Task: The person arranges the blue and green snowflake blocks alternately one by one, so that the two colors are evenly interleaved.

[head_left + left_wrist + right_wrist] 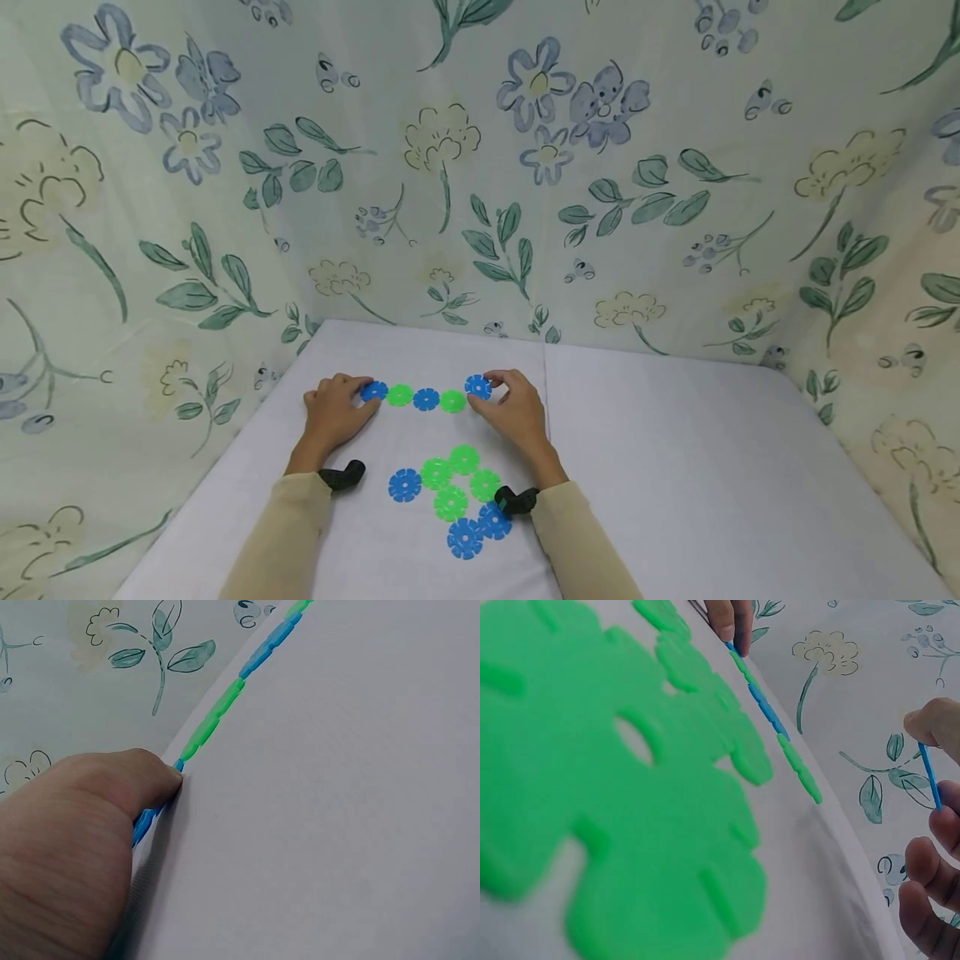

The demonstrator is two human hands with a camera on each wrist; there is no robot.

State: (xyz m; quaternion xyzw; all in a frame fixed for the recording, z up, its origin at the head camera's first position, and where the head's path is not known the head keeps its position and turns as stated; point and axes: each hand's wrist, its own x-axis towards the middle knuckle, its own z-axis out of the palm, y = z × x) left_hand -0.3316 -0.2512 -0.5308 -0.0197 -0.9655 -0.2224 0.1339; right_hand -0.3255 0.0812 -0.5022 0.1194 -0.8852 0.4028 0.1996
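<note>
A row of notched plastic snowflake discs, blue and green by turns, stretches across the far part of the white table. My left hand [334,413] pinches the blue disc [372,392] at its left end. From there the row runs through a green disc [400,395], a blue disc [426,399] and a second green disc [453,402]. Between thumb and fingertips, my right hand [519,417] pinches a separate blue disc [477,387]. In the right wrist view this disc [928,774] stands edge-on, apart from the row's green end [799,769].
Nearer to me lie several loose green discs [451,503] in a cluster. A single blue disc [405,485] sits to their left, and more blue discs [465,539] lie below, close to the right wrist's black camera [516,501]. Floral cloth [480,192] hangs behind the table.
</note>
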